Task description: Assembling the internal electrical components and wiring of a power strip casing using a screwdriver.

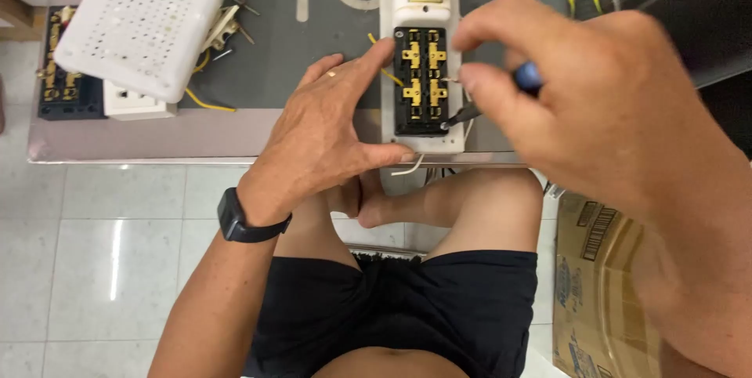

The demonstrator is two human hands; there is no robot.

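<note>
From the head camera, your left hand [333, 131] presses flat against the socket strip [421, 72] lying at the table [157, 139] edge, thumb under its near end. Your right hand [595, 104] grips a screwdriver [470, 112], tip touching the strip's black brass-contact block. A white perforated cover [145, 18] lies well left.

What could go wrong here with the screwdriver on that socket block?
1. The screwdriver tip sits at the lower right corner of the black socket block; a slip could send it into the left hand bracing the block.
2. The block lies at the table edge, over the knees; a hard push might tip it off.
3. Thin white wires hang loose below it and may snag.
</note>
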